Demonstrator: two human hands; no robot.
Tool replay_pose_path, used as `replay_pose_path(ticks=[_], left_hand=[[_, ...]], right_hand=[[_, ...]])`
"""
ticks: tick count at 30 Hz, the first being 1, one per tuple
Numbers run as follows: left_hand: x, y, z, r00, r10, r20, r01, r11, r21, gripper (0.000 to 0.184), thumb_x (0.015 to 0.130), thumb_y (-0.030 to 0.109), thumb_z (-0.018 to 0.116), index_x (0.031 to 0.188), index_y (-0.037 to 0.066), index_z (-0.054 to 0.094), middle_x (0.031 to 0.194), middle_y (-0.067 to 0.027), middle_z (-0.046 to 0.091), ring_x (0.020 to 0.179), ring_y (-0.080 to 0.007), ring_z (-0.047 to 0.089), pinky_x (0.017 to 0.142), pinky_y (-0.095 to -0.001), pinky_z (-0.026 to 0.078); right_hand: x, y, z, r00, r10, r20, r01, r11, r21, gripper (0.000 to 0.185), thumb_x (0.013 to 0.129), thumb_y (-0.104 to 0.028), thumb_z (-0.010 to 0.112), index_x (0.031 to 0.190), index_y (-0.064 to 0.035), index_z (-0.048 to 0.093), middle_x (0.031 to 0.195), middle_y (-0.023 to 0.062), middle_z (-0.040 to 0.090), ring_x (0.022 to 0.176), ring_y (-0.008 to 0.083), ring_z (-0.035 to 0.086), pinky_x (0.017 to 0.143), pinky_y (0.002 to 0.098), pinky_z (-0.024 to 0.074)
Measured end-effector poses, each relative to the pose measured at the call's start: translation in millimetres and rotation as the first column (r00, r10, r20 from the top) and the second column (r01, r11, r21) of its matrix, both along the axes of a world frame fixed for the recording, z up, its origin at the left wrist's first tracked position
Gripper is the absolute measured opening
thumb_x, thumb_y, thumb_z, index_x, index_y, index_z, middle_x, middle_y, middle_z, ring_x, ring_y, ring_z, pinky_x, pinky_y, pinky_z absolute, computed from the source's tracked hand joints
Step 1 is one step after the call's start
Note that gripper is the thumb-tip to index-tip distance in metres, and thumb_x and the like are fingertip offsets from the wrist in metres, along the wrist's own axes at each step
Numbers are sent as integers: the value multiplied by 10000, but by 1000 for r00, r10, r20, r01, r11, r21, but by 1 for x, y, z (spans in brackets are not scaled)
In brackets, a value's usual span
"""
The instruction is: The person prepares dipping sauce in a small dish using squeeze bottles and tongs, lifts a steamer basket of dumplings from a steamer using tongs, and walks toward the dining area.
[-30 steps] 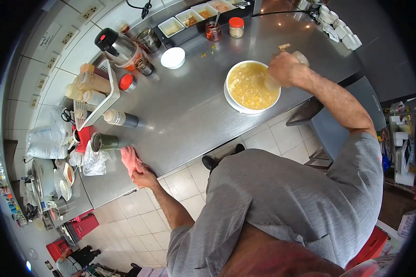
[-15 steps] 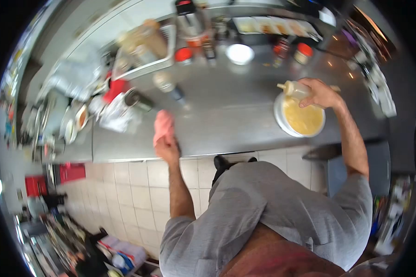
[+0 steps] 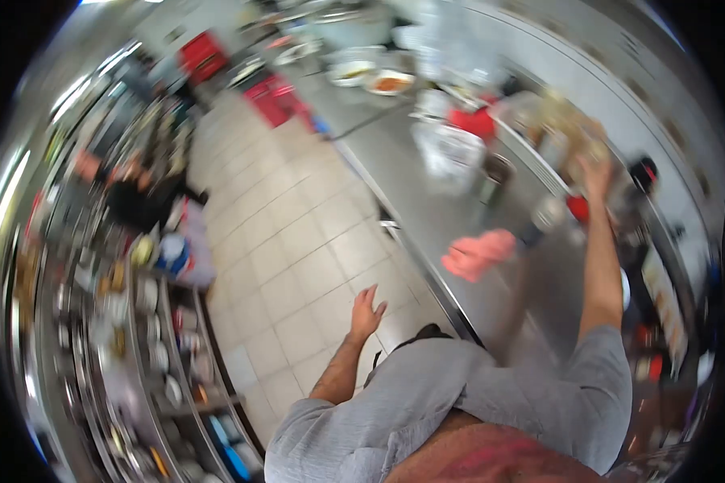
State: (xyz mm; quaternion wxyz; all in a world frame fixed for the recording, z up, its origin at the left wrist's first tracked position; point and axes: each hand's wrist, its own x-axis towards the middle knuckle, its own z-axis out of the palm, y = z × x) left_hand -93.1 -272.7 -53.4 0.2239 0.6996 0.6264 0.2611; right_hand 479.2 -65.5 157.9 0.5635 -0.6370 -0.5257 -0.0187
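Observation:
My right hand (image 3: 595,174) reaches to the wire basket (image 3: 532,153) at the back of the steel counter. Its fingers are closed around a pale squeeze bottle (image 3: 593,150), blurred and partly hidden by the hand, among other bottles (image 3: 554,145) there. My left hand (image 3: 366,314) hangs over the tiled floor in front of the counter edge, fingers apart and holding nothing. A crumpled pink cloth (image 3: 479,254) lies on the counter. Behind it stands a bottle with a pale top (image 3: 548,214), beside a dark green container (image 3: 496,177).
White plastic bags (image 3: 449,153) and a red item (image 3: 473,122) sit left of the basket. Farther along are bowls of food (image 3: 390,82). Shelving (image 3: 157,354) lines the left side, where a person in dark clothing (image 3: 141,201) is visible. Tiled floor (image 3: 298,266) runs between.
The view has swung left. My left hand let go of the pink cloth and moved off the counter. My right hand moved from the yellow-filled bowl to the basket with the squeeze bottle.

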Motion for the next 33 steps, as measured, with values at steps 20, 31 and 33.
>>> replay_pose_path(ticks=[20,31,33], left_hand=[[-64,-350,-118,521,851,-65,-525,260,-810,471,770,382,575,1010,-22,595,872,-162,634,778,-243,609,722,-330,476],[-200,-437,-145,310,937,162,-711,341,-615,477,784,352,598,1117,15,547,1097,-164,580,1053,-240,533,894,-321,412],[-207,-508,-176,260,964,53,-747,236,-622,433,781,341,594,1072,21,570,937,-132,632,881,-229,595,779,-322,464]], right_hand=[[-281,-147,-128,693,453,560,-296,888,-352,292,839,-304,496,1038,-100,558,973,122,534,968,314,469,843,487,324],[-365,-129,-116,748,164,643,204,865,-459,386,830,-404,495,1096,-125,510,1088,158,505,1034,346,459,798,563,363],[-442,-156,-87,816,149,559,84,925,-370,398,788,-376,562,1083,-110,531,1039,147,538,964,332,503,788,519,393]])
